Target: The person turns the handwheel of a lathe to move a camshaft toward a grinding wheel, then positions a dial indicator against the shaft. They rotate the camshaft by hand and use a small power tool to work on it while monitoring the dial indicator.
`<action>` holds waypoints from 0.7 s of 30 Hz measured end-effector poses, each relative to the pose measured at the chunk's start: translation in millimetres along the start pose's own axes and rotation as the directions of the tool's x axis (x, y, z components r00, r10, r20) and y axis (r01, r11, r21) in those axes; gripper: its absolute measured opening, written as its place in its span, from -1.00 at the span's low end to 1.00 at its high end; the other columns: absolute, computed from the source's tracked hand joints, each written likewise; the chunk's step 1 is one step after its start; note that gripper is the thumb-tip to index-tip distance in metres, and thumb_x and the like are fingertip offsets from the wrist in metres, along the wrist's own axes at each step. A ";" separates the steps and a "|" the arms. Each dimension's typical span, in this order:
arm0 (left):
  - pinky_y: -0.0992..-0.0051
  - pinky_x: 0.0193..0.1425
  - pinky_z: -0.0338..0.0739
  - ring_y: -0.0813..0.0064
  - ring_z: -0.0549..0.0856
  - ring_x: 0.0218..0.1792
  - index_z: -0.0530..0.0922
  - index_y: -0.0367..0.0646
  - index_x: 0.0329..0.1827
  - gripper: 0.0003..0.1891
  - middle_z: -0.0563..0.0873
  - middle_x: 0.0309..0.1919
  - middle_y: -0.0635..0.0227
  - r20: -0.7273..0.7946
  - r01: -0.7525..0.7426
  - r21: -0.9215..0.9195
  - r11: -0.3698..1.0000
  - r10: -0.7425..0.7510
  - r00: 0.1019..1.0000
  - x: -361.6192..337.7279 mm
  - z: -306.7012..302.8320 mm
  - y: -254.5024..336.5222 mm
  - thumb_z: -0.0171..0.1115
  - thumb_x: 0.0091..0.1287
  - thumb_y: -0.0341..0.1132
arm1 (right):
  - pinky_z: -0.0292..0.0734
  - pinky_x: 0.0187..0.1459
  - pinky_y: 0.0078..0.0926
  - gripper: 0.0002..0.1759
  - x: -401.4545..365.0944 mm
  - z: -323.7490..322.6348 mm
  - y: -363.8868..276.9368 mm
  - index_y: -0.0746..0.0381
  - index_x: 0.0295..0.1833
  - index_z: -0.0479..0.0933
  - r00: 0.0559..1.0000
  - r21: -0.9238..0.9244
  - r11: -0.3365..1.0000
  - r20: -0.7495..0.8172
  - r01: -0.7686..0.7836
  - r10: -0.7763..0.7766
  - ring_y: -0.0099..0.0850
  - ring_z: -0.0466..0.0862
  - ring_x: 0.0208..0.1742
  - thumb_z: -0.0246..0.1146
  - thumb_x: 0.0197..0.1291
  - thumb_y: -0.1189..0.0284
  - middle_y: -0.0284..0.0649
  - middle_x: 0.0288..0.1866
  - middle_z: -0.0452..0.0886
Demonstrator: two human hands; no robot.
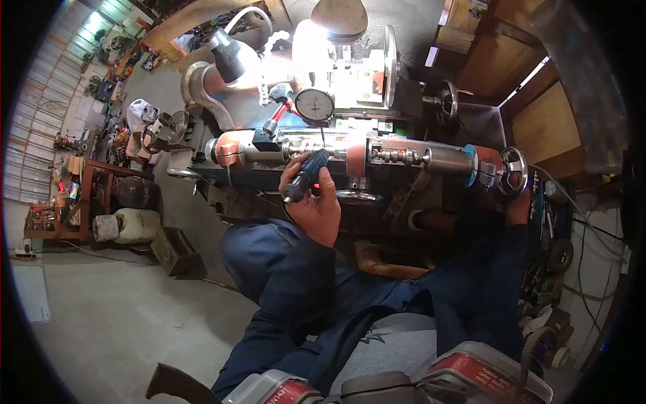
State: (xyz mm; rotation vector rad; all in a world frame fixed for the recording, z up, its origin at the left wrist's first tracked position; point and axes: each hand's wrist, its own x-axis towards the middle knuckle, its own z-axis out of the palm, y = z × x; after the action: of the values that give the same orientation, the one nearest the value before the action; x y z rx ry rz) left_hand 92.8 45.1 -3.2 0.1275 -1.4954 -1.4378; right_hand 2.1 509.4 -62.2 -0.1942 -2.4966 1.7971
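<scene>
My left hand (319,212) is closed round a dark blue and black handheld tool (306,178), its blue end tilted up toward the machine. A small red light shows beside the tool. Just beyond it, a long metal shaft (397,155) lies across the machine between two end holders. Above my left hand, a round dial gauge (314,106) on a red-jointed arm (277,116) reaches its thin stem down to the shaft. At the far right, my right hand (518,207) grips the lower rim of a chrome handwheel (514,172); most of its fingers are hidden.
A bright lamp (232,55) lights the machine bed. Another handwheel (447,102) stands at the back right, and a chrome wheel (359,196) sits low at the front. A gas cylinder (134,225) and a wooden box (176,252) are on the floor at left.
</scene>
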 end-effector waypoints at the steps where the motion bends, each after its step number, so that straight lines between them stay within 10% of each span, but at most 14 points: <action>1: 0.31 0.37 0.52 0.29 0.65 0.19 0.42 -0.26 0.26 -0.57 0.62 0.14 0.08 0.056 -0.005 0.113 0.994 -0.001 0.998 1.3 -2.1 0.6 0.37 0.38 -0.48 | 0.53 -0.07 -0.50 -0.39 0.9 0.2 -0.2 0.30 0.07 0.63 1.000 -0.014 1.000 -0.008 0.004 -0.004 -0.55 0.63 -0.08 0.23 0.46 -0.11 -0.35 -0.12 0.69; 12: 0.34 0.15 0.64 0.29 0.72 0.06 0.55 -0.33 0.13 -0.59 0.70 -0.01 0.10 0.269 -0.307 0.489 0.816 0.193 0.944 16.0 -11.8 16.9 0.50 0.26 -0.50 | 0.53 -0.07 -0.50 -0.43 -3.0 2.0 -9.2 0.30 0.10 0.62 1.000 -0.009 0.999 0.004 0.031 -0.031 -0.54 0.64 -0.07 0.23 0.48 -0.06 -0.33 -0.09 0.70; 13: 0.34 0.16 0.63 0.28 0.71 0.07 0.56 -0.32 0.12 -0.59 0.69 0.00 0.09 0.188 -0.124 0.436 0.892 0.045 0.981 10.9 -11.3 5.3 0.52 0.26 -0.48 | 0.53 -0.09 -0.50 -0.43 -6.5 0.5 -7.0 0.30 0.09 0.62 0.999 -0.024 0.999 -0.015 0.030 -0.030 -0.54 0.65 -0.08 0.23 0.48 -0.06 -0.33 -0.10 0.70; 21: 0.21 0.24 0.63 0.10 0.67 0.16 0.32 -0.14 0.25 -0.46 0.59 0.14 0.02 0.153 -0.413 0.303 0.859 0.384 0.911 7.7 -20.2 18.6 0.41 0.28 -0.56 | 0.53 -0.15 -0.52 -0.42 4.6 -3.7 2.6 0.28 0.09 0.63 1.000 -0.008 1.000 0.022 -0.013 0.013 -0.57 0.64 -0.12 0.24 0.46 -0.08 -0.35 -0.11 0.70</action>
State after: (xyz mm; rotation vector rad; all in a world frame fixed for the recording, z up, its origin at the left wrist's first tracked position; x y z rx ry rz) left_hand 113.1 31.4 11.4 -0.0437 -1.7086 -0.8626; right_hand -1.8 514.3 -63.7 -0.1922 -2.5231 1.8050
